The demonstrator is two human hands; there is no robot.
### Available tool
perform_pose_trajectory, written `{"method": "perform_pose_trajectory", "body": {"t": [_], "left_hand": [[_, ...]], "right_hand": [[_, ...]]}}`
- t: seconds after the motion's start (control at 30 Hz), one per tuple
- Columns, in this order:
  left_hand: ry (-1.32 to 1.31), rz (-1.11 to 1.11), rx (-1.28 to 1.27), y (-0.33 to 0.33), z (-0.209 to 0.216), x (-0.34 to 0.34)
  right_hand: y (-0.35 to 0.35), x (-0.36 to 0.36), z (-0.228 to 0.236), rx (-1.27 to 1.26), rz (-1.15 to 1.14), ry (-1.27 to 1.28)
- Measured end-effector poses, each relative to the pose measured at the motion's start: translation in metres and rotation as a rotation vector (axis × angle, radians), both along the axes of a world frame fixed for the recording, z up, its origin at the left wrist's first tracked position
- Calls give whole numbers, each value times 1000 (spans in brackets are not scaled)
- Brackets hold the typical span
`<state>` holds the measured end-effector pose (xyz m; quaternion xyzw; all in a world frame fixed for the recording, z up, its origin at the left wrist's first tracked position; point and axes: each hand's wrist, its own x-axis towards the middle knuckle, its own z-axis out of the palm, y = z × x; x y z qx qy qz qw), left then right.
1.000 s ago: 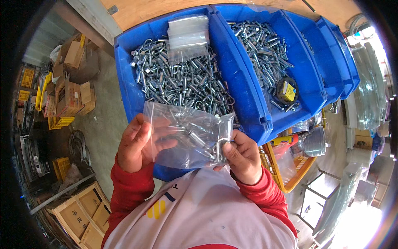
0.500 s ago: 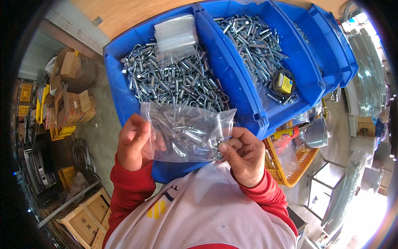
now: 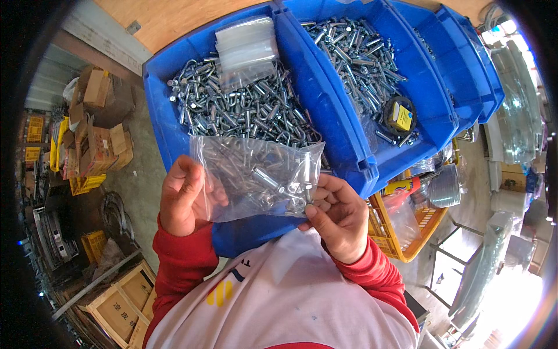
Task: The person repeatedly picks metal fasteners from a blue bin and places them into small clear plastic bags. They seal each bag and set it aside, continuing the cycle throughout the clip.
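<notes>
Gripping one clear bag [image 3: 256, 177] of bolts, both hands' fingers [image 3: 317, 200] pinch its sides.

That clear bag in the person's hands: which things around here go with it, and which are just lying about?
In use:
- clear bag with metal parts inside, held by left hand and right hand
- blue bin of metal bolts
- stack of empty clear bags

Lying about:
- second blue bin with a yellow tape measure
- yellow basket
- cardboard boxes
</notes>
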<state>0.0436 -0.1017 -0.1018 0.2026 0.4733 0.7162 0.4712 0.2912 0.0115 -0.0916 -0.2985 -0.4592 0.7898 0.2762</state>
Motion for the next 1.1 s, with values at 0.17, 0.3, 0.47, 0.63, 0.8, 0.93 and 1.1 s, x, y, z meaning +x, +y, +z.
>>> {"method": "perform_pose_trajectory", "body": {"t": [0.17,0.3,0.47,0.63,0.8,0.93,1.1], "left_hand": [[12,30,-6,1,0,-2],[58,56,-35,-2,4,-1],[221,-89,-144,7,12,5],[373,-227,-348,22,15,37],[314,-275,-464,34,14,44],[315,-152,-487,26,16,39],[500,-93,-493,23,6,56]], "right_hand": [[-2,0,-2,29,-10,-7],[0,-7,-12,34,-15,13],[5,-11,-28,437,35,-392],[10,-16,-11,716,244,-123],[24,-31,-23,727,283,-50],[28,-18,-36,578,243,-380],[40,9,-8,713,287,-206]]}}
